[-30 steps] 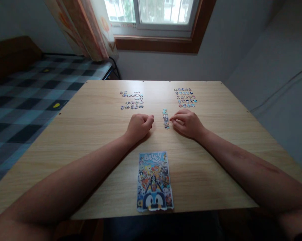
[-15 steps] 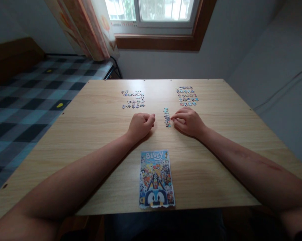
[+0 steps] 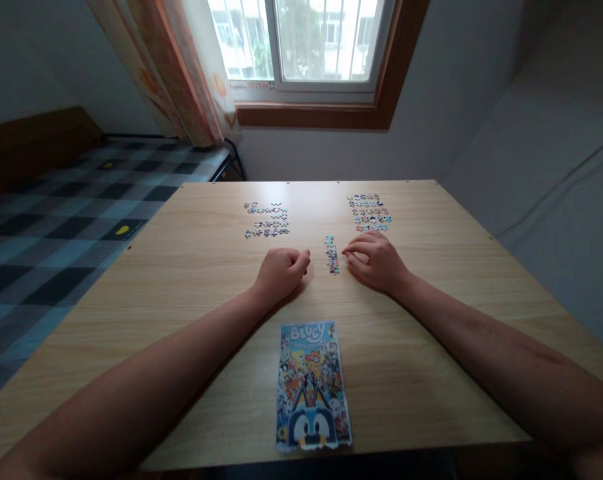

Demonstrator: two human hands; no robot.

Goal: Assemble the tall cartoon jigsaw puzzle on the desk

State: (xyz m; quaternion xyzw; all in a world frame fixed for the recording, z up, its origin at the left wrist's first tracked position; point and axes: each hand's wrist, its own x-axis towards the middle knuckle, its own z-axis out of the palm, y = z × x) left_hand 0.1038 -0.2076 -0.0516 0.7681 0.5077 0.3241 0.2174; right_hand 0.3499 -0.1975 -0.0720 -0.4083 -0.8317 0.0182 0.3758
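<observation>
A narrow upright strip of joined jigsaw pieces [image 3: 332,255] lies on the wooden table between my hands. My left hand [image 3: 282,272] rests left of the strip, curled into a loose fist; the inside of the fist is hidden. Just right of the strip, my right hand [image 3: 374,260] has thumb and forefinger brought together in a pinch, the tips a little apart from the strip. Whether a small piece sits in that pinch I cannot make out. Nearer me lies a picture sheet [image 3: 312,387] with "Bluey" lettering and a blue cartoon dog.
Loose jigsaw pieces [image 3: 267,231] lie in rows at the back left, and more rows of pieces [image 3: 367,204] at the back right. A bed with a checked cover [image 3: 146,193] stands left of the table [image 3: 181,267]. Beyond are a curtain [image 3: 191,80] and a window [image 3: 326,40].
The view has tilted upward, so the table and everything on it sit lower in the picture. Both hands keep nearly the same pose and place beside the strip.
</observation>
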